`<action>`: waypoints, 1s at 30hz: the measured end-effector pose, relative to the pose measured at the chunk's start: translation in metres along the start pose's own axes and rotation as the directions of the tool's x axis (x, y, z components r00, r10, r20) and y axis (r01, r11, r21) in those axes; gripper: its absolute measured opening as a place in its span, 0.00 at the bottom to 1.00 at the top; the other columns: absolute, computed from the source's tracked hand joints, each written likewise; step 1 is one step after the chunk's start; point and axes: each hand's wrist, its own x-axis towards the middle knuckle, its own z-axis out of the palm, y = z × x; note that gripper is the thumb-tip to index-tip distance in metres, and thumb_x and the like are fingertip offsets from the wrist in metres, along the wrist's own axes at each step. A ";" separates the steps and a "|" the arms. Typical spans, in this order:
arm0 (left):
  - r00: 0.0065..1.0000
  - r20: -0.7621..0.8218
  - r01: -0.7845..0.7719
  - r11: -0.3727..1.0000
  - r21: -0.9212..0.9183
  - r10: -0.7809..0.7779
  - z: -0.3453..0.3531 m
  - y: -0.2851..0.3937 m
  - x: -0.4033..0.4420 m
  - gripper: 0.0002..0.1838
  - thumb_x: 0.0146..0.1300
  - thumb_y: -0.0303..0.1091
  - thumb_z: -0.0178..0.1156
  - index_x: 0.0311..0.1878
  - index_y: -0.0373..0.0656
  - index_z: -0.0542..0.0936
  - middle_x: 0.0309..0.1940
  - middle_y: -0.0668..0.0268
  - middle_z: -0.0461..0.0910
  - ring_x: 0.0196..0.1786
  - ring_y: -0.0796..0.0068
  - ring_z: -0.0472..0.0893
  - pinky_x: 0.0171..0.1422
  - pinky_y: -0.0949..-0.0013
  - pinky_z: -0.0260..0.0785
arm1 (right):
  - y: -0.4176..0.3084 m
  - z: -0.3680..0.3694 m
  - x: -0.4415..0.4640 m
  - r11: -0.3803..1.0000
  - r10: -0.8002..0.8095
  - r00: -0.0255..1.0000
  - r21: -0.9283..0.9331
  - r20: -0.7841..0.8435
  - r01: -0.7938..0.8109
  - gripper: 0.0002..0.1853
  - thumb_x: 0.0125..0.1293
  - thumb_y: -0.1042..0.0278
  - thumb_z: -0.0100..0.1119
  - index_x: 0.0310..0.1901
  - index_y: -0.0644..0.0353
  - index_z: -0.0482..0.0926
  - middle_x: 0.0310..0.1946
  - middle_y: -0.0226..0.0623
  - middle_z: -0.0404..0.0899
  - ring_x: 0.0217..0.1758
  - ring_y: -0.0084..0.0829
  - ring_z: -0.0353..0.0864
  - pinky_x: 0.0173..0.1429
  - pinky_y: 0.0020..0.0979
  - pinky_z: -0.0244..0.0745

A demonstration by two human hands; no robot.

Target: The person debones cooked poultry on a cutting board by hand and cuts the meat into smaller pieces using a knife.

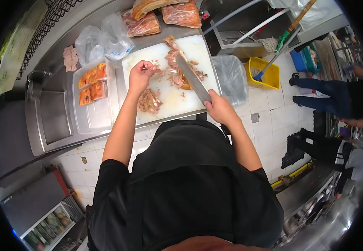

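My right hand point(221, 108) is closed round the handle of a broad-bladed knife point(192, 80), its blade slanting up and left over the white cutting board point(173, 111). Under and beside the blade lies a strip of chopped roast meat point(174, 56) with browned skin. My left hand point(140, 76) is over the board's left side, thumb and fingers pinched on what looks like a small piece of meat point(155, 67). Below that hand sits a pile of shredded meat point(149, 101). A clear plastic container point(93, 119) with browned meat slabs point(92, 91) stands left of the board.
Wrapped meat slabs point(181, 16) and plastic bags point(106, 39) lie behind the board. A sink point(56, 113) is at the left. On the right are a clear bag point(231, 77), a yellow mop bucket point(269, 75) and a broom handle point(302, 16). Two people stand farther right.
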 end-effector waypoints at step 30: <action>0.940 0.246 -0.340 0.602 0.723 0.236 0.056 -0.042 -0.079 0.03 0.53 0.27 0.60 0.32 0.41 0.80 0.33 0.59 0.78 0.42 0.56 0.78 0.51 0.56 0.68 | -0.035 0.051 0.037 0.924 -0.130 0.957 -0.319 0.260 0.212 0.16 0.62 0.75 0.45 0.51 0.70 0.67 0.32 0.61 0.82 0.39 0.58 0.83 0.44 0.53 0.77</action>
